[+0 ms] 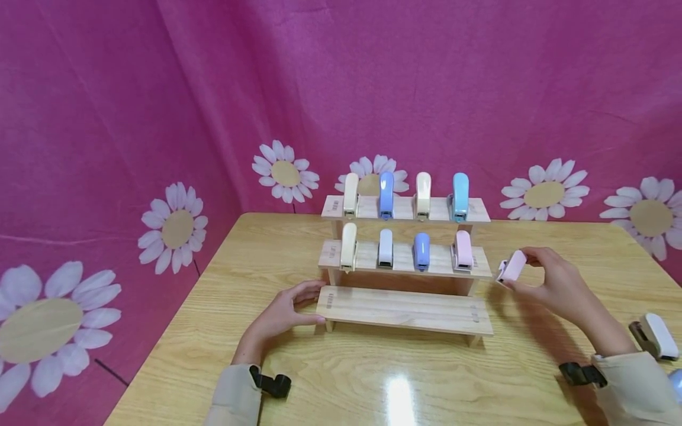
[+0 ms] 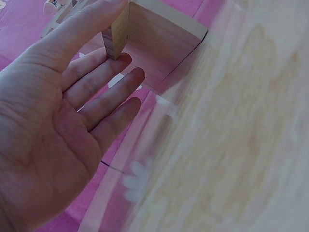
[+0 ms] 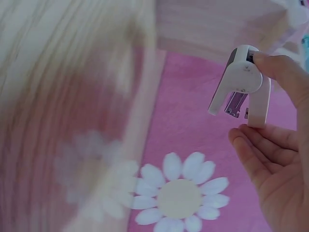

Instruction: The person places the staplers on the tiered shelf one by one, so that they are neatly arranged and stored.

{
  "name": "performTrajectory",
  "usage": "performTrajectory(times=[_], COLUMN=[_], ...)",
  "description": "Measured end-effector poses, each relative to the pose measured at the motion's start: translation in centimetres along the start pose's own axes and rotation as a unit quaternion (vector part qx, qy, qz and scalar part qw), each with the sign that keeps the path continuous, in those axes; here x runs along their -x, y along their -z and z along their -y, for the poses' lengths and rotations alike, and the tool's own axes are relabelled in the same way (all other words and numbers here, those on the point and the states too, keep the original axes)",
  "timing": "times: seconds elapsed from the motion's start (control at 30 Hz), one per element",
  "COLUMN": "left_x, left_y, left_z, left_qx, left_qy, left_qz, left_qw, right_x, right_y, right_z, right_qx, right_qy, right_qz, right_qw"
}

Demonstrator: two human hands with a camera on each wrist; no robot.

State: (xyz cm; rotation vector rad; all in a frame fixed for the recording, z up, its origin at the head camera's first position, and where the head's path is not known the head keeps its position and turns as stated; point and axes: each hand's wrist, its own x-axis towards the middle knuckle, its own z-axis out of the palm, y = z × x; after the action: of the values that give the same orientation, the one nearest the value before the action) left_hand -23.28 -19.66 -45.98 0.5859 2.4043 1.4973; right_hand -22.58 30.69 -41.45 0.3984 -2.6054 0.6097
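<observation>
A small pink stapler (image 1: 512, 266) is pinched between the thumb and fingers of my right hand (image 1: 559, 290), held tilted to the right of a three-tier wooden rack (image 1: 405, 310). In the right wrist view, the stapler (image 3: 246, 79) shows its white side and parted metal end. My left hand (image 1: 285, 310) holds the left end of the rack's lowest shelf, thumb at the front edge and fingers behind. The left wrist view shows the lower fingers of this hand (image 2: 53, 116) loosely extended beside the shelf's leg (image 2: 117, 36). Staplers line the two upper shelves, including a pink one (image 1: 463, 249).
A white stapler (image 1: 660, 336) lies on the wooden table (image 1: 394, 378) at the right, with part of a blue object (image 1: 675, 381) at the frame's edge. A pink cloth (image 1: 453, 89) with daisies hangs behind the table and along its left side.
</observation>
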Motion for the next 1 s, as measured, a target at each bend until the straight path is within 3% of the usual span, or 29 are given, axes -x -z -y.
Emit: performTrajectory(times=[0.13,0.47,0.7,1.0], left_x=[0.1,0.1,0.9,1.1], left_y=[0.0,-0.1,-0.1,-0.1], left_z=[0.1,-0.4,-2.8,-3.1], left_qx=[0.003,0.003,0.014,0.015], left_qy=[0.002,0.004,0.000,-0.001], left_qz=[0.001,0.002,0.008,0.004], left_qw=[1.0000,1.0000,0.9999,0.9999], right_x=[0.5,1.3,1.8,1.9], right_y=[0.8,2.6,2.8,2.3], right_z=[1.3,4.5,5.9,7.8], right_qx=[-0.003,0.018,0.005,-0.004], right_qy=[0.010,0.087,0.129,0.170], right_qz=[0.000,-0.062,-0.060,-0.036], right_qw=[1.000,0.994,0.990,0.985])
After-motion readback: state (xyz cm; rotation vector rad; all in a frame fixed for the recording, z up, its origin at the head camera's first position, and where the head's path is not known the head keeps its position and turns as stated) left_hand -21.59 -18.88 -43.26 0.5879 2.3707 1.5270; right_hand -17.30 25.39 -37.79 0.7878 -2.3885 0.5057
